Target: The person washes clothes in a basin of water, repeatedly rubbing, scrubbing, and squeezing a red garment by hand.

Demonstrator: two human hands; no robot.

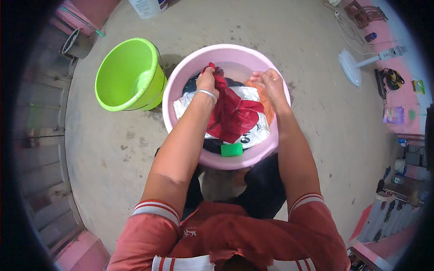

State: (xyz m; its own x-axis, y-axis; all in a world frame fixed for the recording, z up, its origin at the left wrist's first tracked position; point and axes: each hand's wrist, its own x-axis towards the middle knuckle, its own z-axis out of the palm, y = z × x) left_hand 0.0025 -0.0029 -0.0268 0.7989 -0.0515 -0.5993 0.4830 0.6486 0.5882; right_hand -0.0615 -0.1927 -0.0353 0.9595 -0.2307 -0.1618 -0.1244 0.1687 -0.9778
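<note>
My left hand [208, 82] is closed on a wet red cloth [233, 113], which hangs down over the other laundry in a pink basin [186, 67]. Over the basin's right side, my right hand [270, 83] has its fingers curled in; what they hold, if anything, is hidden. Just below that hand lies an orange cloth [266, 103]. A white printed cloth [260, 133] and dark cloth [192, 85] spread under the red one. A green bar of soap [232, 150] rests at the basin's near edge. Some cloudy water [235, 70] shows at the far side.
A lime-green bucket [129, 74] stands close to the basin's left on the concrete floor [117, 180]. Farther back is a white bucket [148, 7]. A white fan [350, 67] stands to the right, near a cable and small items along the wall.
</note>
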